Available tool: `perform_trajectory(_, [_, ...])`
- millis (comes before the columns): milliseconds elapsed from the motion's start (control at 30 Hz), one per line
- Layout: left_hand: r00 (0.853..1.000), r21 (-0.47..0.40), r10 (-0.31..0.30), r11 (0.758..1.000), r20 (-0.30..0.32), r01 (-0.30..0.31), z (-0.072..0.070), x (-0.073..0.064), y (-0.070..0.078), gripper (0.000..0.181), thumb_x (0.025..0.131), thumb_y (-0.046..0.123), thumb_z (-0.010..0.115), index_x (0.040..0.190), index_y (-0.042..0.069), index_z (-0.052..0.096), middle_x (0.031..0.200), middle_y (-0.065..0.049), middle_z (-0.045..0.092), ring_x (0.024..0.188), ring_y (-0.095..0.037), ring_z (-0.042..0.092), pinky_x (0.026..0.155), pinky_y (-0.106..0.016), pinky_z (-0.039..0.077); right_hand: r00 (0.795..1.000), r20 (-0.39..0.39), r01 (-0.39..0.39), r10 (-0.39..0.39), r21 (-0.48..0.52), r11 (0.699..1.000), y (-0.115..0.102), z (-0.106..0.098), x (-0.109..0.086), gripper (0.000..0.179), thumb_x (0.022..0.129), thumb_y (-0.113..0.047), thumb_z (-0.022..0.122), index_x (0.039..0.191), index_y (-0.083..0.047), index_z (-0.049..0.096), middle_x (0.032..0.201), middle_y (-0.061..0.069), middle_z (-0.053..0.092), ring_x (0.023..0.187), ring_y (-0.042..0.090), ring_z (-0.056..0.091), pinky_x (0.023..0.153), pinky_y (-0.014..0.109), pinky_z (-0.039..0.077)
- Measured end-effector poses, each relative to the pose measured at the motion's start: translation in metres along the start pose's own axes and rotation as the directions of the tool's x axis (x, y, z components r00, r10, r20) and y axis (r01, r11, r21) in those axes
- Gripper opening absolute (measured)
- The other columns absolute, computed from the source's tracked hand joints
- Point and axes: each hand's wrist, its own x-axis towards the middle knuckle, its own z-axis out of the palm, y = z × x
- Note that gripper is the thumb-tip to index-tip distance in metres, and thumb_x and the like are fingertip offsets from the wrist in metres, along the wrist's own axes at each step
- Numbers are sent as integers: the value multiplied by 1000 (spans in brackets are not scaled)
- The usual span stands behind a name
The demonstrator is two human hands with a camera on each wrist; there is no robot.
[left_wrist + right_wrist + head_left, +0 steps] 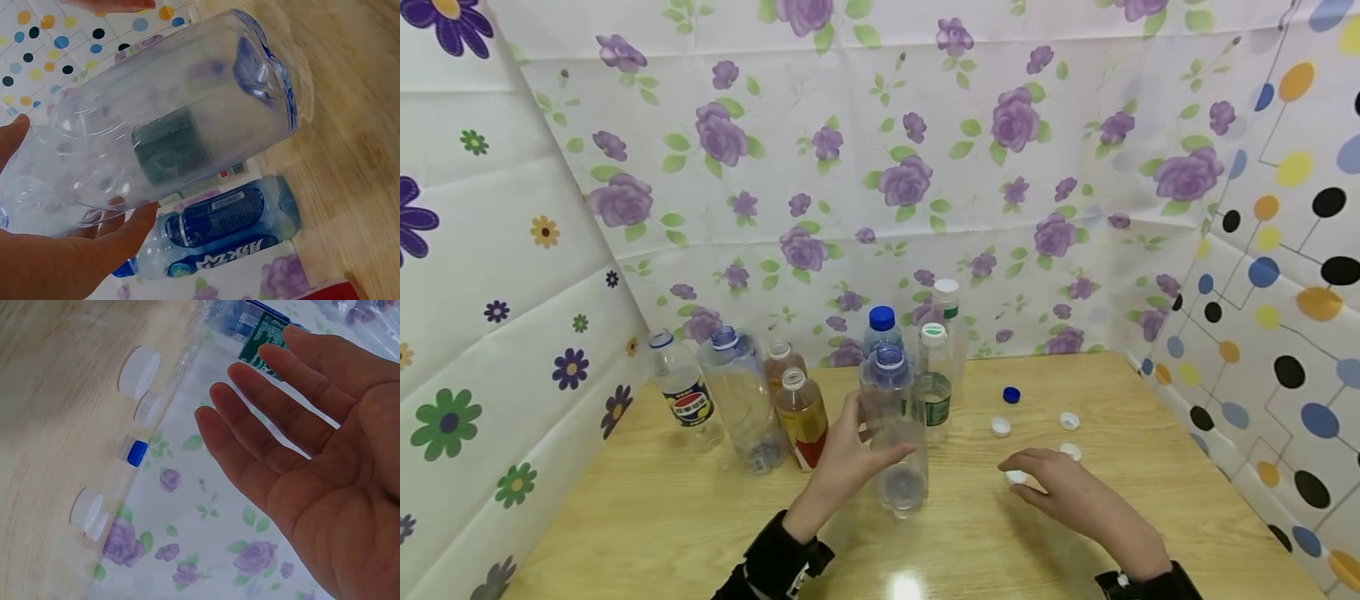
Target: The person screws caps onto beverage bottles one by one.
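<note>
My left hand (842,458) grips a clear, capless plastic bottle (904,450) with a bluish neck, thumb on one side and fingers on the other. In the left wrist view this bottle (169,112) fills the middle, tilted across the picture. My right hand (1060,492) hovers over the table beside a white bottle cap (1016,477). In the right wrist view its fingers (244,447) are extended with nothing in them. More white caps (1070,421) and a blue cap (1011,395) lie beyond that hand.
Behind the held bottle stand a blue-capped bottle (882,319), a green-labelled bottle (935,396) and a white-capped bottle (951,333). To the left are a large clear bottle (741,400), a dark-labelled bottle (688,400) and a yellow-and-red labelled bottle (803,421). Patterned sheets (850,167) enclose the table.
</note>
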Motion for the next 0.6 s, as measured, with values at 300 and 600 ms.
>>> perform_trajectory(300, [1000, 14, -17, 1000, 18, 16, 7, 5, -4, 90, 84, 29, 87, 152, 8, 32, 149, -18, 48, 134, -35, 52, 113, -51, 46, 1000, -6, 12, -12, -4, 1000, 5, 6, 4, 24, 93, -9, 74, 116, -4, 72, 111, 9, 72, 101, 30, 70, 79, 40, 62])
perform_trajectory(600, [1000, 26, 2, 1000, 24, -2, 7, 4, -4, 90, 80, 24, 90, 148, 3, 35, 142, -20, 52, 130, -36, 55, 110, -51, 48, 996, 10, -91, 91, -14, 996, 13, 12, 10, 26, 89, -6, 78, 114, -1, 72, 109, 12, 72, 99, 33, 70, 78, 40, 62])
